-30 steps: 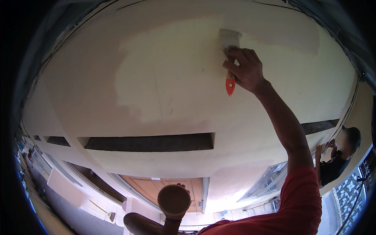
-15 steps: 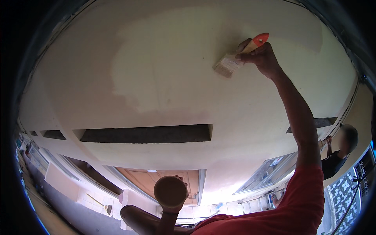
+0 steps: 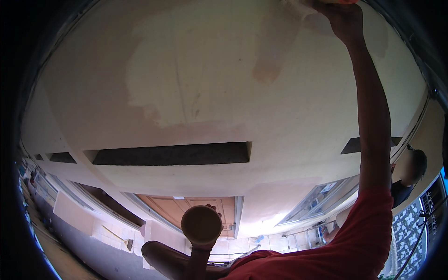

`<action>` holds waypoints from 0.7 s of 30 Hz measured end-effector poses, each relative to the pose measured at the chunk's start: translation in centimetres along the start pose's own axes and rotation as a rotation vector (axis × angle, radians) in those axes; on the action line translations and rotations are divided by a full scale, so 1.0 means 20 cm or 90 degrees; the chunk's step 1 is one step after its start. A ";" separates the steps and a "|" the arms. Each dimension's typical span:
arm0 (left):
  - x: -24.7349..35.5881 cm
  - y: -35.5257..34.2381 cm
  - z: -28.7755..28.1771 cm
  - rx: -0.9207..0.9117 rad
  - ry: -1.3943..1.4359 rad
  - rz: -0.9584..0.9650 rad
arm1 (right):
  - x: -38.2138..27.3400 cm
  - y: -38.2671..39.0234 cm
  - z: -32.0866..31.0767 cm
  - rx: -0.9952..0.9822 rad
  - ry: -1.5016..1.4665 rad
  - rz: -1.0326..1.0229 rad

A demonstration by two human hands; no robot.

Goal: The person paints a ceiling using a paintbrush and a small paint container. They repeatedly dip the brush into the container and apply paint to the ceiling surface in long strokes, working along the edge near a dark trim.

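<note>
My right hand [image 3: 347, 23] is raised to the top edge of the head view, closed round a paintbrush. Only part of the brush shows there: the blurred bristle end [image 3: 295, 7] against the wall [image 3: 210, 70] and a sliver of its orange-red handle tip. Below the bristles a darker wet streak [image 3: 270, 65] runs down the pale wall. Low in the picture, my left hand [image 3: 203, 246] grips a round, open-topped container [image 3: 201, 226]. Fingertips curl round its far right side. What lies inside the container is too dim to make out.
A long dark slot [image 3: 172, 154] crosses the wall above a wooden door [image 3: 200, 205]. Another person [image 3: 410, 175] stands at the right edge. Glazed window panels [image 3: 312, 200] are at lower right. A broom [image 3: 127, 243] lies on the floor at lower left.
My right hand has moved the brush upward, partly out of view, leaving a darker streak on the wall. The left hand and container stay nearly in place.
</note>
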State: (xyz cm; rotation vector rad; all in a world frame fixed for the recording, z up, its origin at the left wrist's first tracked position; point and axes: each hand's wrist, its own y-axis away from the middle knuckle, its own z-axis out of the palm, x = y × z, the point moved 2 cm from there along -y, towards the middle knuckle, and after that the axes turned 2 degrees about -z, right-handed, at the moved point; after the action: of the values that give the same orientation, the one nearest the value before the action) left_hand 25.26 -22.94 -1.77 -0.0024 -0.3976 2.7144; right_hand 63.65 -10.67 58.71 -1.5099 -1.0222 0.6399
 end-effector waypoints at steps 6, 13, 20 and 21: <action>-0.01 0.01 0.01 0.033 -0.011 0.005 | 0.04 0.34 0.10 0.004 0.318 -0.316; -0.01 0.00 0.01 0.039 -0.017 0.006 | -0.06 0.85 0.25 -0.041 0.231 -0.188; -0.01 -0.01 0.02 0.027 -0.019 -0.002 | -0.19 0.84 0.21 -0.140 -0.084 0.112; -0.01 -0.01 0.03 0.026 -0.021 -0.004 | -0.17 0.77 0.17 -0.143 -0.032 0.241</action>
State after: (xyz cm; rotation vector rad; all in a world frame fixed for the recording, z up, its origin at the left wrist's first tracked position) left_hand 25.48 -23.04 -1.27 0.0554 -0.3516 2.7191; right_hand 62.96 -11.51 42.53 -1.9177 -0.8734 0.8510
